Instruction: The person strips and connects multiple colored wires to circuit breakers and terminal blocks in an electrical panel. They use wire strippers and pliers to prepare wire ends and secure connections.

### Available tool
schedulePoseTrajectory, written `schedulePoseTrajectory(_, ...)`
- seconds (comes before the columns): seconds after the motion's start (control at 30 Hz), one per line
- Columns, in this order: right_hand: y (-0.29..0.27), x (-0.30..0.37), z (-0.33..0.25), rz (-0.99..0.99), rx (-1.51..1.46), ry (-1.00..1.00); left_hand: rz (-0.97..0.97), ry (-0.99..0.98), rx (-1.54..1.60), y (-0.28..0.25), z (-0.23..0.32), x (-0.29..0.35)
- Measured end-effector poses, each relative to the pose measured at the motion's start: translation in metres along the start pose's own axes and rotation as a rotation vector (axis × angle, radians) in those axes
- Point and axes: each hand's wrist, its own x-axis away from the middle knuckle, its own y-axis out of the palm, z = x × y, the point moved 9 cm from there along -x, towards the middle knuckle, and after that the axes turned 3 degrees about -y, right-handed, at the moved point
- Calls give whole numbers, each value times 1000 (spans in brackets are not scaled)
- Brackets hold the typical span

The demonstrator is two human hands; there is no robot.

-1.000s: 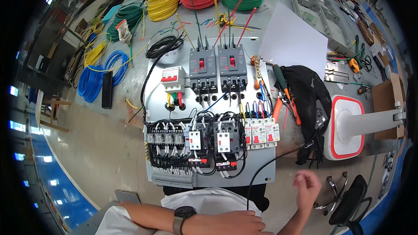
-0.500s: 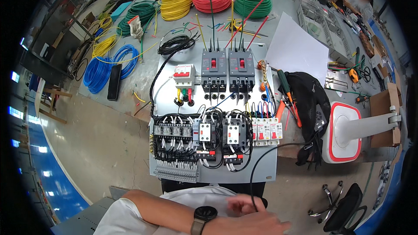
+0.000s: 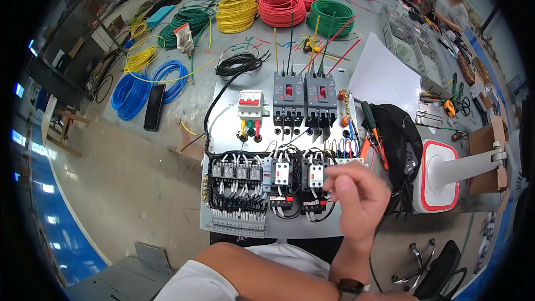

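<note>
My right hand (image 3: 362, 198) is raised over the right part of a wired metal mounting plate (image 3: 329, 228). Its fingers curl toward the thumb, beside a contactor (image 3: 316, 177) with a white front; anything between them is hidden. The hand covers most of the small white breakers (image 3: 351, 161). My left forearm, with a dark watch (image 3: 351, 286) at the wrist, crosses in front of my lap. My left hand (image 3: 387, 296) shows only as a sliver at the lower edge, its fingers out of sight. A thin black cable (image 3: 370, 262) hangs near it.
Two grey breakers (image 3: 288, 92) carry upright coloured wires. Right of the plate lie screwdrivers (image 3: 372, 120), a black bag (image 3: 398, 139) and a white device with a red rim (image 3: 437, 175). Wire coils (image 3: 237, 14) line the back. A co-worker (image 3: 451, 8) sits far right.
My right hand has risen from my lap to the plate's right side. My left hand has slid right, down to the lower edge. The black cable now hangs farther right.
</note>
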Motion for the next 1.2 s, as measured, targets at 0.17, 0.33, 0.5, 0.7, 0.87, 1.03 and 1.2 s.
schedulePoseTrajectory(0.17,-29,-55,19,29,59,91,-49,-311,-81,-83,-9,29)
schedulePoseTrajectory(0.33,-85,-106,35,58,211,173,63,-492,-214,-208,13,59)
schedulePoseTrajectory(0.5,-121,-151,42,-19,417,162,411,-668,-276,-307,32,127)
schedulePoseTrajectory(0.7,-118,-164,91,-193,615,145,932,-795,-266,-384,0,212)
schedulePoseTrajectory(0.87,-149,-155,129,-250,813,212,1000,-749,-371,-444,-20,228)
schedulePoseTrajectory(1.03,-141,-121,147,-436,850,498,1015,-778,-455,-478,-33,233)
schedulePoseTrajectory(1.2,-128,-83,151,-492,1044,474,993,-713,-481,-510,-51,231)
